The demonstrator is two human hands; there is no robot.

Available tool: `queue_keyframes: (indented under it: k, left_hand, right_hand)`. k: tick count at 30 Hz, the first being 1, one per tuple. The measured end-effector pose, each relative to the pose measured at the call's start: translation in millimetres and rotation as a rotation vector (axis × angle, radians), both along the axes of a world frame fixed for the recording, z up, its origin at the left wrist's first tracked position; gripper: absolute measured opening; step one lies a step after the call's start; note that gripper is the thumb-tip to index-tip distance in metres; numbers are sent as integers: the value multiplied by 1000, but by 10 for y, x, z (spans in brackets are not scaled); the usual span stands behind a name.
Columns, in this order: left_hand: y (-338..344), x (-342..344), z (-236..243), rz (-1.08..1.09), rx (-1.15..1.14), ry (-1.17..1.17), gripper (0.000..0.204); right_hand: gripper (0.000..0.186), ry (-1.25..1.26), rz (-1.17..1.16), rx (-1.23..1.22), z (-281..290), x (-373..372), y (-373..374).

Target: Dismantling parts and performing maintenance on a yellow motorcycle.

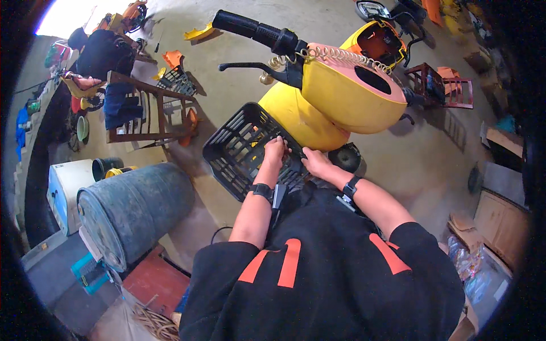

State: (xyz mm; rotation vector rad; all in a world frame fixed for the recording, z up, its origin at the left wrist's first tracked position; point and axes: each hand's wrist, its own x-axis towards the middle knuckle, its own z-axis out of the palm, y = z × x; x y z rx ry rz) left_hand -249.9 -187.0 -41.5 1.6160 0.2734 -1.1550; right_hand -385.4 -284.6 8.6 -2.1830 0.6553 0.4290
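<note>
Head view: looking down on black slatted basket, just beside nose of yellow scooter; can't tell if touching. Reaching over basket's right side with left hand, fingers curled narrow; can't tell if gripping. At right rim with right hand, fingers bent, partly hidden; hold unclear. Open room left of basket: concrete floor across to blue drum. Tight at right: scooter close to rim, front wheel just past right hand. Brake lever beyond far edge.
</note>
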Motion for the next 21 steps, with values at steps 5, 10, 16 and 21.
queue_keyframes:
  k: [5, 10, 16, 21]
  left_hand:
    - [-29, -99, 70, -55, 20, -208, 32]
    - [-58, -148, 340, -311, 239, -862, 28]
    - [-82, -99, 421, -260, 196, -574, 27]
    - [-67, -43, 259, -161, 89, -320, 31]
  right_hand:
    - [24, 20, 3, -25, -41, -12, 2]
    - [23, 18, 9, -26, -31, -12, -5]
    - [23, 9, -14, -19, -33, -15, 7]
    - [22, 37, 32, -12, -95, 8, -8]
